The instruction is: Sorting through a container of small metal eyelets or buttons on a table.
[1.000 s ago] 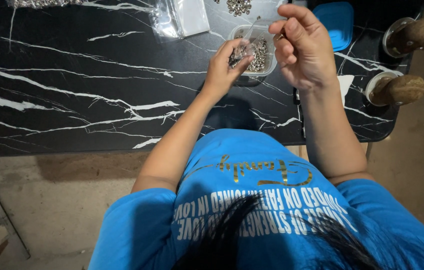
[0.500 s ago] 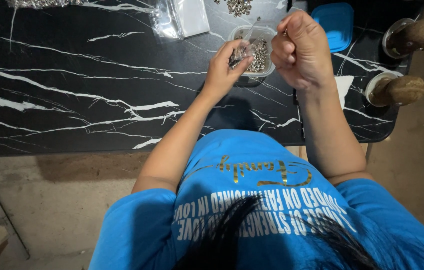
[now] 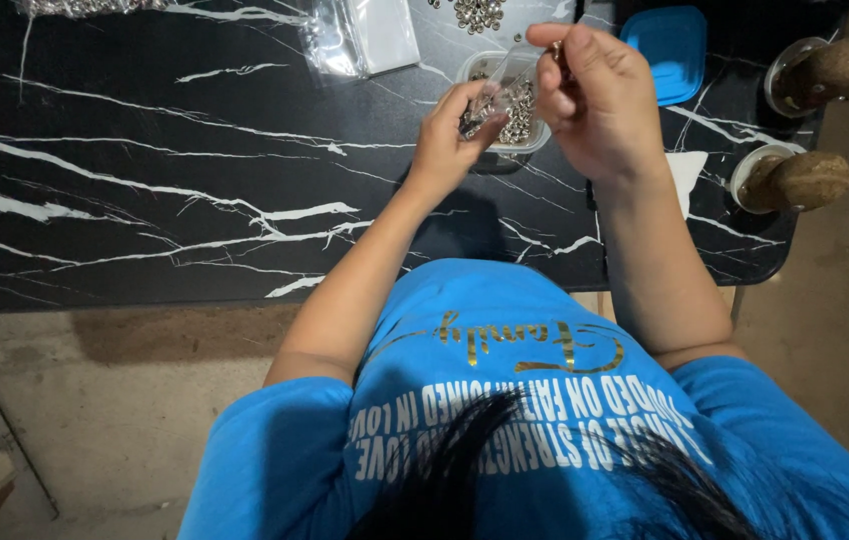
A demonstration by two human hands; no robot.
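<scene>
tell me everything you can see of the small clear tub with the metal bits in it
The small clear tub is a shallow, rounded-corner container, seemingly plastic, lidless and partly filled with tiny silvery metal pieces. It sits flat on the black marble-look table near the far edge. The left hand reaches its near-left rim, fingertips by the pieces; the right hand hovers over its right side, hiding part of it.

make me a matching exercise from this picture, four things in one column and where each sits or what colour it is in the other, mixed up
Things:
1. lid
2. small tub of metal pieces
3. clear plastic bag
4. two round brown objects

Descriptions:
A. at the table's right edge
B. blue, right of the right hand
C. far side of the table, left of the tub
D. between both hands, by the left hand

Pairs: 1-B, 2-D, 3-C, 4-A
</scene>
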